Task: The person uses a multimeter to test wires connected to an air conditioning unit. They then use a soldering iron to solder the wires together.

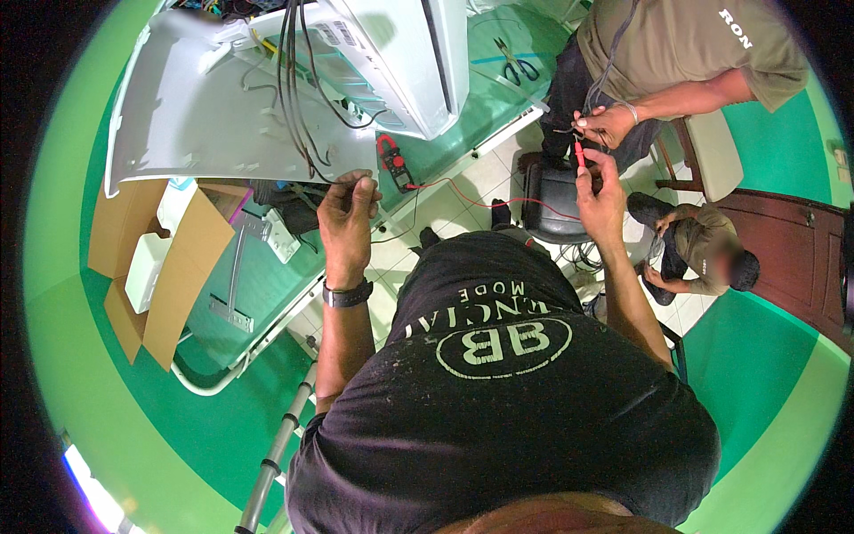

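Observation:
My left hand [350,214] pinches the end of a dark cable at the lower edge of the white plastic panel [178,107]. Several dark cables [294,107] hang across that panel from the white appliance housing [418,53]. My right hand [598,191] holds a red test probe [580,153] up against wire ends held in a co-worker's hand [609,120]. A red lead runs from the probe toward a red and black clamp meter [394,160] lying beside the panel on the green surface. Whether the probe tip touches metal is too small to tell.
Around me are scissors [516,67], an open cardboard box [191,280], metal brackets [227,307], a white rail [205,387], a metal ladder [289,427] and a black chair [547,214]. One co-worker [676,36] stands at upper right; another [712,245] crouches at right near coiled cables.

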A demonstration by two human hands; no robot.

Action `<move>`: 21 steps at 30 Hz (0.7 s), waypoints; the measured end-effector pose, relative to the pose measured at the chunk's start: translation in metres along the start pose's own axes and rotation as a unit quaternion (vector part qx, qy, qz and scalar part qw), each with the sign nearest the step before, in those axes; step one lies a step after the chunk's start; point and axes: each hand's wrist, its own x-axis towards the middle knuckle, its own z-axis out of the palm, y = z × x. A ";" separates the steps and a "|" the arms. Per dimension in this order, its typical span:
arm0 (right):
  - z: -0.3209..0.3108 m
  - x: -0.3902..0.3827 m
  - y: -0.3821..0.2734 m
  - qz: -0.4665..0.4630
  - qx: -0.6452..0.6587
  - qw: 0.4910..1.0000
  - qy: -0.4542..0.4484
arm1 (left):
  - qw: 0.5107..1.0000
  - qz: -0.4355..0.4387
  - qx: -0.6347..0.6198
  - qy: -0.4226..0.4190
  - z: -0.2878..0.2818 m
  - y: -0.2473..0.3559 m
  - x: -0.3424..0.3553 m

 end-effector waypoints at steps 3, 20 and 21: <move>0.000 0.000 -0.003 0.012 -0.012 1.000 -0.010 | 1.000 -0.002 0.003 0.000 0.000 0.000 0.000; 0.020 0.003 0.019 -0.007 0.044 0.999 0.008 | 1.000 -0.016 0.005 -0.018 -0.001 -0.001 0.002; 0.022 0.004 0.018 -0.003 0.056 0.998 0.005 | 1.000 -0.013 -0.001 -0.015 0.000 0.000 0.002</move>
